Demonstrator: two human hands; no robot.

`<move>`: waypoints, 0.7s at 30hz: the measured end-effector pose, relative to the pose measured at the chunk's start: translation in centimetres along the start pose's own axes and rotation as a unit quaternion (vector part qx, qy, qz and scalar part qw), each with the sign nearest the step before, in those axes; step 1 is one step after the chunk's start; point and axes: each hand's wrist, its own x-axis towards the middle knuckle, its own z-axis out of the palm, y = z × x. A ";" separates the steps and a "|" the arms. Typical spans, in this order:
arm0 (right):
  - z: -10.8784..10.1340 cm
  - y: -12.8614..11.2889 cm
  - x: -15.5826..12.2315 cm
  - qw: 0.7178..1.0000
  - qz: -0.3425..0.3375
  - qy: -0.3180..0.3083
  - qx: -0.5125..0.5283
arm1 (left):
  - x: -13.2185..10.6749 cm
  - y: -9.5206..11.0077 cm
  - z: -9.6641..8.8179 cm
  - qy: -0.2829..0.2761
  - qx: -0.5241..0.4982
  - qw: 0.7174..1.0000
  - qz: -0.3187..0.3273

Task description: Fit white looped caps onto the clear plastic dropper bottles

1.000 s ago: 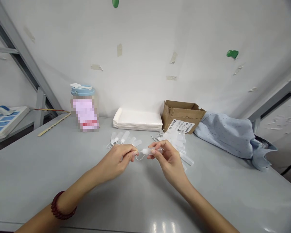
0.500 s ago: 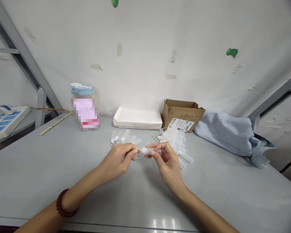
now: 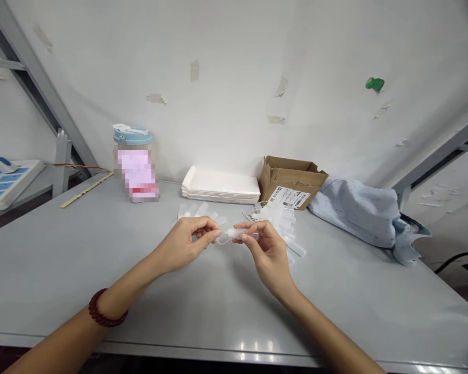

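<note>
A small translucent squeeze bottle lies level in my right hand, held between thumb and fingers with its white nozzle facing left. My left hand is closed in a pinch just left of the nozzle, on what appears to be the bottle's tethered cap, mostly hidden by the fingertips. A thin dark needle-like line spans the short gap between those fingertips and the nozzle. Below it, a thin white tether loops from the bottle's neck toward my left fingers. More such bottles lie in a pile behind my right hand and a smaller group behind my left.
Against the wall stand a stack of white padded envelopes and an open cardboard box. A blue-lidded cup is at the back left. Light blue cloth lies on the right of the grey table; a power strip is far left.
My left hand has drawn slightly away from the nozzle, and a thin dark line now shows in the gap. My right hand keeps its hold on the bottle. The view has shifted a little.
</note>
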 end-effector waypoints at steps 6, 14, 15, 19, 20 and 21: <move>0.4 0.3 -0.3 0.999 0.037 0.023 0.027 | -0.4 -0.6 1.1 0.031 0.007 0.999 0.014; 0.3 0.7 -0.2 0.998 0.048 0.007 0.036 | -0.3 -1.1 1.5 0.016 0.015 0.999 0.027; 0.3 0.7 -0.1 0.998 0.048 0.003 0.029 | -0.2 -1.1 1.5 0.016 0.022 0.999 0.030; 0.3 0.7 0.5 0.999 0.025 -0.031 -0.019 | 0.0 -0.8 1.2 0.028 0.066 0.997 0.033; 0.2 0.7 0.7 0.998 0.016 -0.040 -0.043 | 0.1 -0.8 1.0 0.031 0.076 0.996 0.032; 0.0 0.7 1.0 0.996 0.006 -0.045 -0.072 | 0.2 -0.8 0.7 0.038 0.086 0.995 0.030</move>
